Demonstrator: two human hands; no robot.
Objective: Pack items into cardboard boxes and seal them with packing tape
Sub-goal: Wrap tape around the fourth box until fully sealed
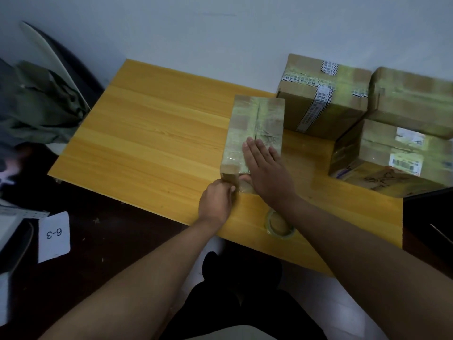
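Item 1, card (54,236): white, on the dark floor left of the table, reads "6-3" upside down from my view. The only writing I can read.

Item 2, printed box (323,94): far right part of the table (152,133), against the wall; crossed by white tape with black hatched edges and blue characters, too small to read.

Item 3, labelled box (382,155): right edge of the table, two white stickers on top, one with a barcode; the text is illegible. A dark drawn mark shows on its near face.

Item 4, plain box (411,99): stacked on item 3 at the far right, wrapped in clear tape.

Item 5, long box (255,128): the one in work, mid-table towards the near edge, top seam taped over. My right hand (267,168) lies flat on its top, fingers straight and together, pressing down. My left hand (217,202) has its fingers curled at the box's near end, pinching tape against the face.

Item 6, tape roll (279,223): clear, flat at the near edge, partly under my right forearm.

Surface: yellow wood-grain tabletop. Room: pale wall behind, dark floor, green cloth (36,104) heaped at left.
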